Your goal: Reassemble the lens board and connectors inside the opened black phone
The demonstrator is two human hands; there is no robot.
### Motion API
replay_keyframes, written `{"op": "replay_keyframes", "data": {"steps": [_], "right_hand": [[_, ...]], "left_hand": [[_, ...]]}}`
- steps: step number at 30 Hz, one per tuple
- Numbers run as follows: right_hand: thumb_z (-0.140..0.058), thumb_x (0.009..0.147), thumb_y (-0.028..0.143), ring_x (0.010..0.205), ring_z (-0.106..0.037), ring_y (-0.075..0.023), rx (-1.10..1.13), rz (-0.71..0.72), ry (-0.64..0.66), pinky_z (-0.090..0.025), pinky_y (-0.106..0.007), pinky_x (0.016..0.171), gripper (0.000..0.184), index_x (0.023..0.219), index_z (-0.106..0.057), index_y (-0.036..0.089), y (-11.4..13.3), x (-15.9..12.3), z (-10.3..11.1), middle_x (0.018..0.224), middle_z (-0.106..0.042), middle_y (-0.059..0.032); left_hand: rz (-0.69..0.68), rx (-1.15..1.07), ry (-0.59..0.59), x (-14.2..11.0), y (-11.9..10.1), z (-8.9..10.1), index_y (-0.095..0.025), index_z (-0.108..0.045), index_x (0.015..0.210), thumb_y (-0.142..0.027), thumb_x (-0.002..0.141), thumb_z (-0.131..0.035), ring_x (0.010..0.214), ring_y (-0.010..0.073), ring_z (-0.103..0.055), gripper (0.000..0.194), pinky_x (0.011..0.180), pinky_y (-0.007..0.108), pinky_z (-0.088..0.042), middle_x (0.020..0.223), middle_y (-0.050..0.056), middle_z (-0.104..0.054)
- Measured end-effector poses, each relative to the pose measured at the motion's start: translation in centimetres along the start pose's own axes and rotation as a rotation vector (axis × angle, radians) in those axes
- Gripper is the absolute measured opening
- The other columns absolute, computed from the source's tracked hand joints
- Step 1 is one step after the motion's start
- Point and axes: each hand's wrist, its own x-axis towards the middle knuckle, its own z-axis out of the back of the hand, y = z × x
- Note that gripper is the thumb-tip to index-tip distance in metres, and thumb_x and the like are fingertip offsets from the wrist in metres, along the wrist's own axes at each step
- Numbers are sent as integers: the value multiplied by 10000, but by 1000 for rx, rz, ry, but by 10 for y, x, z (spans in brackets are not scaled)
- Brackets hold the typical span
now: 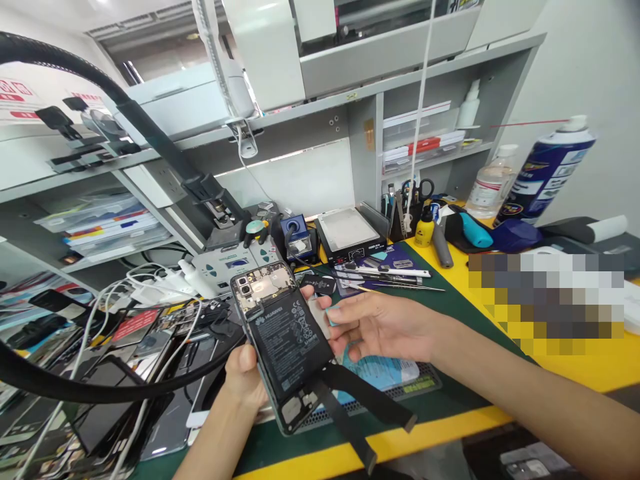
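My left hand (246, 373) is closed round an opened smartphone (265, 287), tilted up above the bench, with its thumb on the near-left edge and fingertips showing behind the right edge. The back cover is off, so the black battery (290, 343) and the board with the camera lenses at the top lie bare. Two black adhesive strips or ribbons (373, 397) hang loose from the phone's lower end. Beside the phone's right edge, my right hand (385, 327) pinches a small flat teal piece (330, 316), mostly hidden by the fingers.
A green mat with yellow borders (480, 373) covers the bench. Under my hands lies a blue packet (385, 373) on a perforated plate. Tweezers and a knife (390, 272) lie behind. Phones and cables crowd the left; a spray can (545, 173) and bottle (493, 183) stand right.
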Motion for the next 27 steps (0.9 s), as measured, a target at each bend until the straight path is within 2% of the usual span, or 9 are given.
{"op": "replay_keyframes", "data": {"steps": [4,9,13,16,19,23,25,27], "right_hand": [[-825,775,290,719,-701,-121,24,43,-48,-538,-211,622,142,814,-744,180,-3,2,1,792,-740,-11],[-827,768,354,753,-712,-162,-57,219,-174,-552,-251,642,170,771,-752,202,-6,5,4,808,-755,-29],[-814,766,372,711,-698,-184,-177,358,-290,-563,-291,603,183,723,-740,210,7,-1,12,788,-743,-36],[-824,747,303,645,-660,-173,-314,494,-422,-545,-280,552,144,680,-725,224,26,-14,30,679,-707,-16],[-830,722,247,508,-584,-165,-446,550,-499,-479,-289,427,105,686,-732,234,43,-31,56,556,-642,8],[-856,685,169,423,-530,-167,-573,502,-484,-430,-309,373,148,650,-720,213,52,-44,83,453,-572,18],[-860,709,183,468,-561,-183,-598,497,-455,-487,-336,416,139,708,-725,220,50,-45,86,505,-601,10],[-799,821,280,653,-650,-211,-606,507,-409,-583,-371,568,118,895,-735,214,44,-43,77,755,-706,-32]], "left_hand": [[10,-38,54,3,1,1,-268,-679,1318,-653,538,-842,1265,512,-558,885,993,637,-537,1187,61,-772],[2,-102,152,8,-2,-1,-266,-615,1376,-566,637,-803,1254,481,-588,819,1022,646,-499,1232,102,-753],[-33,-209,277,12,-3,4,-308,-598,1374,-495,764,-735,1211,380,-655,653,1031,569,-519,1304,61,-720],[-41,-274,368,13,-5,8,-298,-581,1394,-427,816,-714,1169,342,-687,606,980,505,-572,1304,58,-722],[-27,-221,304,12,-8,8,-312,-583,1395,-445,769,-774,1103,344,-720,668,930,483,-607,1240,53,-754],[-22,-169,243,7,-9,6,-321,-619,1359,-374,730,-831,1072,325,-730,665,905,472,-624,1203,49,-765],[-28,-143,224,7,-6,5,-306,-613,1373,-368,725,-837,1073,327,-724,689,915,474,-618,1181,65,-766],[-29,-108,212,8,-2,5,-281,-602,1394,-376,739,-822,1065,343,-722,697,934,495,-602,1162,88,-766]]}}
